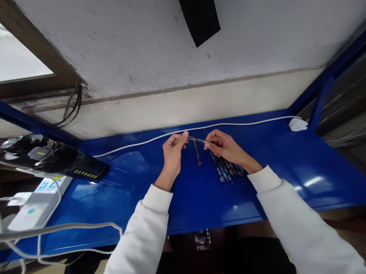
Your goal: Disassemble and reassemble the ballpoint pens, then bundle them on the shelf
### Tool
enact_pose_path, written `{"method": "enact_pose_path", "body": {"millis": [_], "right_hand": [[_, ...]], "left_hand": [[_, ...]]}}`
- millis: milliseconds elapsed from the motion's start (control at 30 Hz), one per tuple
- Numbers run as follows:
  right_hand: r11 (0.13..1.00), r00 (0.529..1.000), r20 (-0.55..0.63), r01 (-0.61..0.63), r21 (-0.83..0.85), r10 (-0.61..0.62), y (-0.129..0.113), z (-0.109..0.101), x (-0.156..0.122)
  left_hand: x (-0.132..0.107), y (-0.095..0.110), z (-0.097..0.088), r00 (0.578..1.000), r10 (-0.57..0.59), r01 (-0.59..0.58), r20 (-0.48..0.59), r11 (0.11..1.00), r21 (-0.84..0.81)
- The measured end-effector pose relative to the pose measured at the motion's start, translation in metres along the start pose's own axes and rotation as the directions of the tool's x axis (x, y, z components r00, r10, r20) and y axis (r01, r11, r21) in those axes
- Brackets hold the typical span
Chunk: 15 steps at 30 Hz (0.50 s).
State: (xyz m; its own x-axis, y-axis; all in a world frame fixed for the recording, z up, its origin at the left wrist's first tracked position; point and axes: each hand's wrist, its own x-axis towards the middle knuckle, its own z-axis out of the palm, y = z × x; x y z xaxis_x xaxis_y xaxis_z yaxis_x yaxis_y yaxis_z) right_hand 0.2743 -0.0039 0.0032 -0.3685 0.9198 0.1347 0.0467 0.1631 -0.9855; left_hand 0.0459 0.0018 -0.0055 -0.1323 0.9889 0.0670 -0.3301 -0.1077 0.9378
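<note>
A slim pen (197,139) with a clear-looking barrel stretches between my two hands, just above the blue tabletop. My left hand (172,156) pinches one end between thumb and fingers. At the other end, my right hand (225,147) has its thumb and fingers closed on it. Below the held pen lies a single dark pen (198,155), pointing toward me. Several dark and blue pens (226,169) lie in a bunch beneath and beside my right hand, which partly hides them.
The blue table (137,204) has a white cable (157,138) along its back edge, leading to a crumpled white bundle (297,124). At left are a black device marked EXTROAD (77,164), a white power strip (38,203) and looping cables (82,226). A wall rises behind.
</note>
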Motion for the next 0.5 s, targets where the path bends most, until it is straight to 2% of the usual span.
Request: {"method": "enact_pose_path", "body": {"millis": [200,367,500], "right_hand": [[0.992,1.0,-0.01,-0.023,-0.127,0.022,0.0048,-0.0027,-0.0013],[0.995,0.999,0.026,0.044,-0.084,-0.042,0.0034,-0.0006,-0.0016],[0.973,0.998,-0.013,0.06,-0.223,-0.065,-0.0031,-0.0001,-0.0034]], "left_hand": [[0.0018,0.0003,-0.001,1.0,-0.01,0.01,-0.004,1.0,-0.007],[-0.0001,0.0009,0.0004,1.0,0.007,-0.007,0.003,1.0,0.023],[-0.0001,0.0019,0.0008,1.0,-0.001,0.001,-0.001,1.0,0.015]]}}
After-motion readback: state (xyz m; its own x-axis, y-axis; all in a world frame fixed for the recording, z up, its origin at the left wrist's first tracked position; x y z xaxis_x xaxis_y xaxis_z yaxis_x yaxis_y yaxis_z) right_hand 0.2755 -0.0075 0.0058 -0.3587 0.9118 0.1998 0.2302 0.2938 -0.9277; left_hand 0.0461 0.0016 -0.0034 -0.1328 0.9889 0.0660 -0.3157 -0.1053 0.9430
